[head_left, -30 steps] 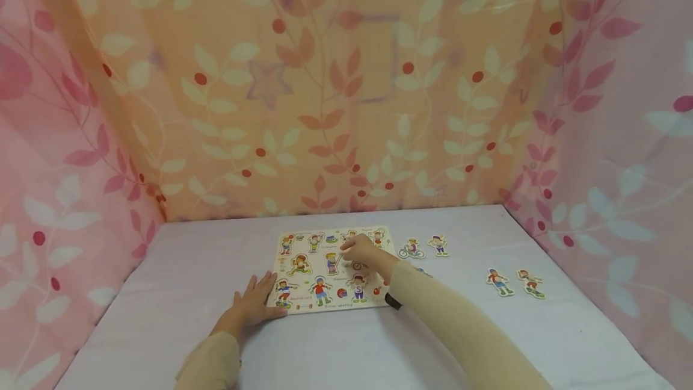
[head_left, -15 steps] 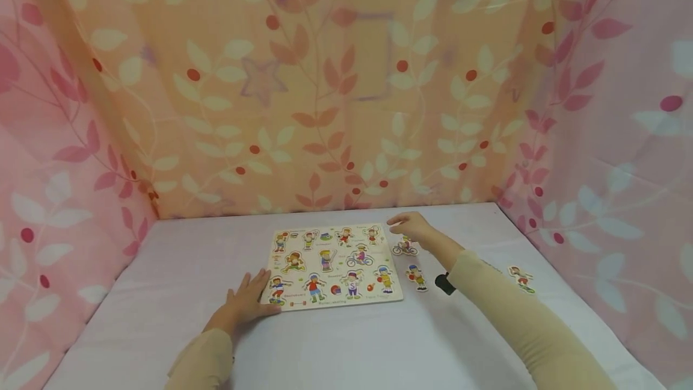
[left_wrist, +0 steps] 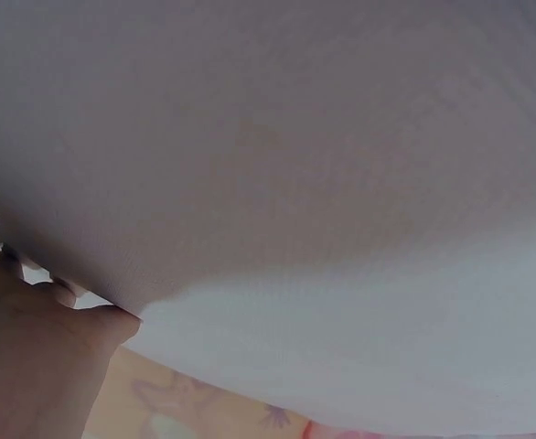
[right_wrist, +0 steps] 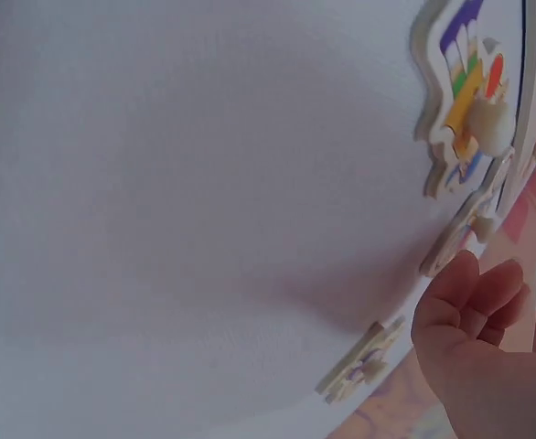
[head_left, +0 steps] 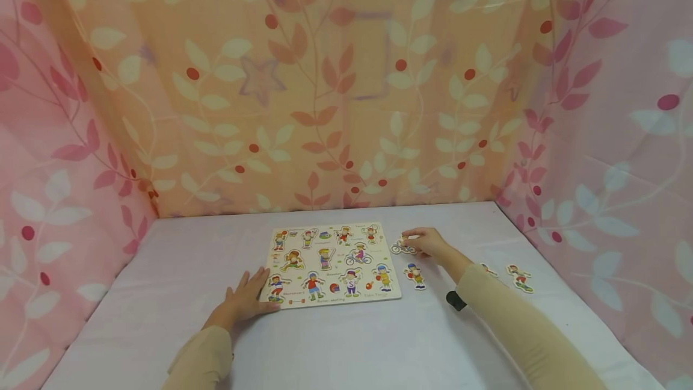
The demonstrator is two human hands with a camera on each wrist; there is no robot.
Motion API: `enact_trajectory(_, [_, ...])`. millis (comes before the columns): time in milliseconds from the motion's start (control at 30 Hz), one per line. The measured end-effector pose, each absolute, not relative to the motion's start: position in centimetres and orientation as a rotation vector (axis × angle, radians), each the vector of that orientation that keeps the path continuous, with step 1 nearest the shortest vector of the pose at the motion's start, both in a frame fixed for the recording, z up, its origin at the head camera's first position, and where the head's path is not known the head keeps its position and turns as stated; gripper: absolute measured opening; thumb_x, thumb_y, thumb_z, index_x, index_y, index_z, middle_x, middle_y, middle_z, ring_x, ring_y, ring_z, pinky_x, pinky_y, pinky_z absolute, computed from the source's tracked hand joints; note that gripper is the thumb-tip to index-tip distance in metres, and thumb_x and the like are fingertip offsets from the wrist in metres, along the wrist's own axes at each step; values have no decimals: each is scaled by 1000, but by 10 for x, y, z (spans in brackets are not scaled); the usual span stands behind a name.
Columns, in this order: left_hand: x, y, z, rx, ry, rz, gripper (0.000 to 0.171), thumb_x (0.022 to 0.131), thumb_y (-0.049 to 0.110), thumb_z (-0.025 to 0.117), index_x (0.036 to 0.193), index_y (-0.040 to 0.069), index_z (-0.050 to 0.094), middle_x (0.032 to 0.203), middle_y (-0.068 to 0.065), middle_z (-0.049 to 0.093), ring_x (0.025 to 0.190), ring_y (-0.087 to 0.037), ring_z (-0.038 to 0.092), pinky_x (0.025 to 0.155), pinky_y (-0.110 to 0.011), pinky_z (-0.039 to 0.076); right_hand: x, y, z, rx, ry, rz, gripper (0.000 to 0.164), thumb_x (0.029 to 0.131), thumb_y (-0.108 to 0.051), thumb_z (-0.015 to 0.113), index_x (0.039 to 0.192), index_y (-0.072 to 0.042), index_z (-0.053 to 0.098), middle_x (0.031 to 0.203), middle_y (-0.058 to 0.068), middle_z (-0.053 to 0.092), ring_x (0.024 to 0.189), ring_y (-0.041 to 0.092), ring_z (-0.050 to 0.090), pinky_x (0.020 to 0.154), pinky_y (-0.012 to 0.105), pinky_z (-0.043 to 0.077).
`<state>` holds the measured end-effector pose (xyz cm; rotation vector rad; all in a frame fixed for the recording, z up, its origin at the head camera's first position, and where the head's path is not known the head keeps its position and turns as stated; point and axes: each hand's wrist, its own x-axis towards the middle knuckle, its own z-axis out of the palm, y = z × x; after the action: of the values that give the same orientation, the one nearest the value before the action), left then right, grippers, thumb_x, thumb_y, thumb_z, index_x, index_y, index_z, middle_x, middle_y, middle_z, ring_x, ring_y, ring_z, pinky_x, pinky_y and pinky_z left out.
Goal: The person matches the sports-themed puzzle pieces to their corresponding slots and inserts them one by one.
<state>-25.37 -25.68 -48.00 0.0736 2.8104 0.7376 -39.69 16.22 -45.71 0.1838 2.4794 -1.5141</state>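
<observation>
In the head view a flat puzzle board [head_left: 319, 269] printed with sporty children lies on the table. My left hand [head_left: 246, 300] rests at its near left corner, fingers spread along the edge; in the left wrist view that left hand [left_wrist: 39, 347] shows only partly. Over a bicycle-rider puzzle piece [head_left: 402, 247], right of the board, is my right hand [head_left: 433, 245]. The right wrist view shows the bent fingers of the right hand [right_wrist: 478, 320] close to the rider piece [right_wrist: 455, 242], apart from its knob. A knobbed ball-player piece [right_wrist: 465, 91] lies nearby.
The ball-player piece [head_left: 415, 276] lies right of the board; a skateboarder piece [head_left: 520, 278] is farther right. My right sleeve partly covers another piece [head_left: 489, 269]. One more knobbed piece [right_wrist: 364, 361] shows in the right wrist view. Patterned curtains [head_left: 325, 107] surround the white table.
My right hand has left the board's middle, moved right, then lowered to the rider piece outside the board. A rider figure shows on the board where the hand was. The left hand stays put.
</observation>
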Motion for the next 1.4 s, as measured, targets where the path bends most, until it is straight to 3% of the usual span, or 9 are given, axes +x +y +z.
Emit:
enact_trajectory(100, [-253,-257,-481,77,2813,733,105,79,51,74,151,-4,21,156,-27,15,141,-52,1,104,-76,0,-398,160,-466,225,2458,-1551,41,88,-14,72,127,-3,64,65,-3,47,52,9,43,52,22,40])
enact_trajectory(433, [-252,-255,-477,57,2801,755,106,79,51,74,152,-3,21,157,-27,14,142,-52,0,104,-75,-1,-402,157,-473,305,2448,-1499,45,88,-14,73,130,-2,61,76,-1,54,54,10,42,51,21,38])
enact_trajectory(967, [-252,-254,-475,44,2795,747,104,79,48,75,152,-3,21,157,-26,14,142,-51,1,105,-74,-2,-418,148,-477,481,2496,-1382,26,86,-11,74,110,-3,70,80,3,56,57,14,43,51,25,37])
enact_trajectory(1267, [-250,-254,-475,45,2796,770,103,80,47,75,152,-3,21,157,-27,14,142,-51,0,105,-74,-2,-417,145,-476,460,2525,-1413,14,85,-3,72,99,0,69,95,9,61,80,19,52,61,23,42])
enact_trajectory(1400, [-250,-254,-474,42,2798,770,103,80,48,75,152,-3,22,157,-26,15,142,-51,0,105,-74,-2,-411,148,-474,414,2518,-1439,15,87,-4,71,100,1,68,100,11,60,81,19,52,62,23,42])
